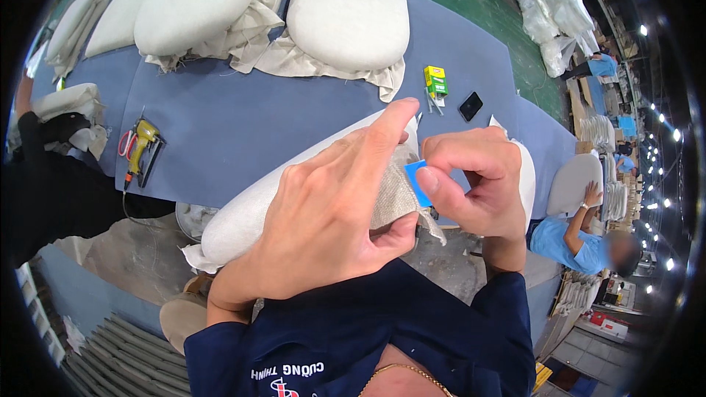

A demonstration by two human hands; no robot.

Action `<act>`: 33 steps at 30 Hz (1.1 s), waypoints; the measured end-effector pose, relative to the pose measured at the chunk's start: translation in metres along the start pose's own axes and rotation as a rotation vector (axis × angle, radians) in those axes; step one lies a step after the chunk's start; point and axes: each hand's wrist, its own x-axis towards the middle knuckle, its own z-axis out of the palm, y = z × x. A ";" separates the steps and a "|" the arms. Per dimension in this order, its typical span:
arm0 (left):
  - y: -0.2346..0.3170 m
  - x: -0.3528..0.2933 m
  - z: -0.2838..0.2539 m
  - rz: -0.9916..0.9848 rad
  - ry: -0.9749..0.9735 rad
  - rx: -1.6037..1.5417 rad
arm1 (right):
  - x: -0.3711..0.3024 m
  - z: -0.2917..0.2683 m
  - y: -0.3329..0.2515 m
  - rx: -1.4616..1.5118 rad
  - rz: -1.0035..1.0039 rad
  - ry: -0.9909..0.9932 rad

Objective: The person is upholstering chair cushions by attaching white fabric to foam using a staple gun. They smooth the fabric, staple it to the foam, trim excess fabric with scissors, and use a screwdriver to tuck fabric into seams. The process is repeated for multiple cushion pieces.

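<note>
Cloth [393,198] on a cushion [243,228] shows at the left hand [331,209], spread from thumb to forefinger. The right hand [500,191] pinches a blue tag [412,176].

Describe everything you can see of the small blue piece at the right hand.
The blue piece is small, bright blue and flat-looking, with fairly straight edges and a plain, smooth-looking face. It might be plastic or stiff paper; the picture does not settle which. It stands tilted, its lower end leaning toward the picture's right. The right hand pinches it, the thumb covering part of its face. Behind it shows beige woven fabric; whether the two touch is unclear.
</note>
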 end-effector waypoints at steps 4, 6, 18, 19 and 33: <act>0.003 0.003 -0.003 -0.045 -0.046 -0.025 | 0.002 -0.002 0.000 0.010 0.038 0.002; 0.004 0.002 -0.003 -0.055 -0.053 -0.039 | 0.001 -0.003 0.000 -0.015 0.048 0.000; 0.006 0.000 -0.001 -0.094 -0.079 0.021 | 0.001 -0.001 0.011 0.109 0.027 -0.026; 0.006 0.001 -0.002 -0.093 -0.071 0.030 | 0.001 -0.001 0.014 0.122 0.012 -0.026; -0.073 0.030 -0.090 -0.037 -0.025 -0.031 | -0.264 0.094 0.437 0.121 0.888 0.564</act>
